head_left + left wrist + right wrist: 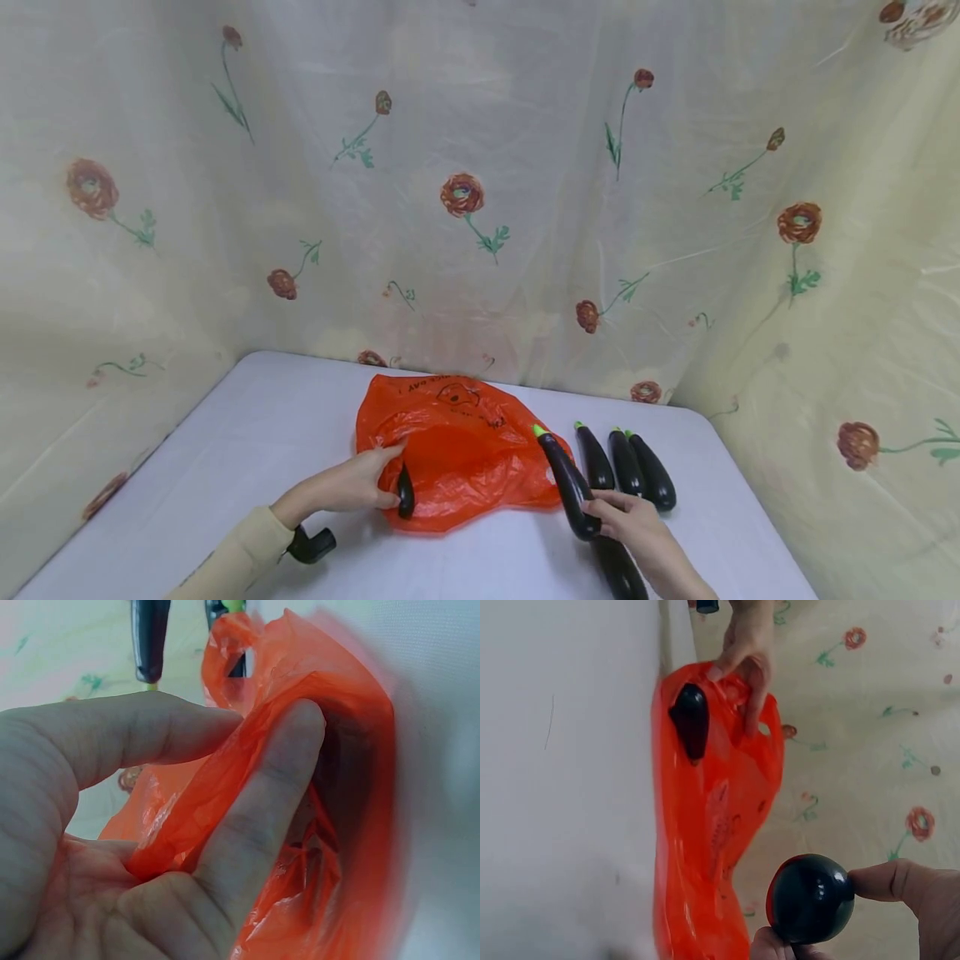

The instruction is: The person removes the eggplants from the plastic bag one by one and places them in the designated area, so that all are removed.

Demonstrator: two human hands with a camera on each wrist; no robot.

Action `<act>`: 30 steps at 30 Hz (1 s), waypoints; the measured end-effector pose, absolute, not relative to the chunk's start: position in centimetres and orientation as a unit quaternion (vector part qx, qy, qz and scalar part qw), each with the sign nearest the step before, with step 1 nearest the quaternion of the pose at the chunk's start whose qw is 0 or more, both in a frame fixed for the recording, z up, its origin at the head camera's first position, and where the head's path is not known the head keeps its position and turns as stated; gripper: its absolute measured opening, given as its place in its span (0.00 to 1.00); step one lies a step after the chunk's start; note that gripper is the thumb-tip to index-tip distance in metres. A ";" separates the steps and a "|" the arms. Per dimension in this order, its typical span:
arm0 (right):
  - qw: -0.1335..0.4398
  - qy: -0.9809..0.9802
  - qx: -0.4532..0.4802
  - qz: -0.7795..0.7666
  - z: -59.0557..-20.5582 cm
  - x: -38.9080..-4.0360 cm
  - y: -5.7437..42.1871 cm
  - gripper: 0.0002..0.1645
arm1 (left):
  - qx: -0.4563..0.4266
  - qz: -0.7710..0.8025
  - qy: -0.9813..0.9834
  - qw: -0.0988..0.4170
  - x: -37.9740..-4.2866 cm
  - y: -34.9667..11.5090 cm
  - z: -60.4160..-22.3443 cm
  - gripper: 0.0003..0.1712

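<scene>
An orange-red plastic bag (pixel 465 467) lies on the white table, dark print on its upper side. My left hand (pixel 363 482) pinches the bag's edge at its left end; in the left wrist view the film (pixel 195 817) runs between thumb and fingers. A dark eggplant (pixel 692 724) sits in the bag's mouth, beside the left hand. My right hand (pixel 633 529) grips another eggplant (pixel 567 483) near its thick end, raised above the table by the bag's right end. That eggplant's green tip points away from me. In the right wrist view its round end (pixel 810 898) shows between thumb and fingers.
Several dark eggplants (pixel 652 473) with green tips lie right of the bag, and one (pixel 618 568) lies nearer, partly behind the right hand. A floral sheet (pixel 465 317) hangs behind the table (pixel 300 417). A black device (pixel 311 546) sits at the left wrist.
</scene>
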State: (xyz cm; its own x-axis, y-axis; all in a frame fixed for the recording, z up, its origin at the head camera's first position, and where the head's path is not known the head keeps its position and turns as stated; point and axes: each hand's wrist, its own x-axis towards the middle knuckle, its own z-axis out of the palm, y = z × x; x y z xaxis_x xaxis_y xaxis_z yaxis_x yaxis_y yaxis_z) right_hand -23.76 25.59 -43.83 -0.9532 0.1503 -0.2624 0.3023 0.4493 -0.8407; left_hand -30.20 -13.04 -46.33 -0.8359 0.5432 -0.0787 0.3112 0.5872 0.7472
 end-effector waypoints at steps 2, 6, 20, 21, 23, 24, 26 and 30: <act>0.064 0.847 0.131 -0.511 -43.8 -23.7 26.4 0.31 | 0.243 0.383 0.878 0.151 -30.2 -13.0 -46.4 0.47; 0.053 0.849 0.128 -0.510 -43.7 -23.6 27.7 0.34 | 0.244 0.381 0.879 0.150 -30.3 -13.0 -46.5 0.47; 0.031 0.818 0.129 -0.559 -44.6 -22.3 31.3 0.32 | 0.245 0.375 0.882 0.150 -30.2 -12.8 -46.3 0.47; 0.025 0.813 0.128 -0.567 -44.8 -22.2 31.5 0.31 | 0.245 0.375 0.881 0.149 -30.1 -12.8 -46.3 0.47; 0.019 0.807 0.129 -0.575 -45.1 -22.1 32.0 0.30 | 0.242 0.379 0.881 0.150 -30.1 -12.8 -46.2 0.47; 0.019 0.807 0.131 -0.576 -45.2 -22.0 32.3 0.30 | 0.241 0.379 0.881 0.150 -30.1 -12.8 -46.2 0.47; 0.028 0.815 0.138 -0.562 -45.4 -21.9 32.9 0.33 | 0.240 0.380 0.881 0.150 -30.0 -12.8 -46.2 0.47; 0.055 0.842 0.156 -0.513 -45.9 -21.7 34.1 0.39 | 0.240 0.378 0.881 0.151 -30.0 -12.9 -46.3 0.47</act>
